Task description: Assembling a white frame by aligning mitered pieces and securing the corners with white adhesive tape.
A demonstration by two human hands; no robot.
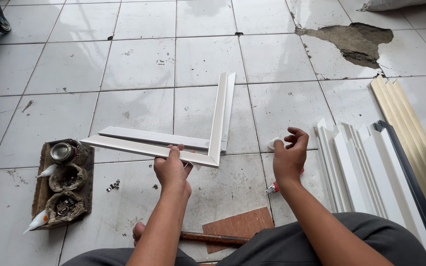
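My left hand (172,170) grips the near rail of a white L-shaped frame corner (218,118), two mitred mouldings joined at the right. The frame is held just above the tiled floor, one rail running left, the other pointing away from me. My right hand (289,152) hovers to the right of the joint, fingers curled around a small white glue tube (273,143). A red-ended tube (273,187) lies on the floor under that wrist.
Several white moulding strips (356,167), a black strip (410,177) and gold strips (410,123) lie at right. A brown tray (87,162) with a tin, glue tubes and clips sits at left. A plywood piece (240,226), a rod and a broken tile patch (356,42) are nearby.
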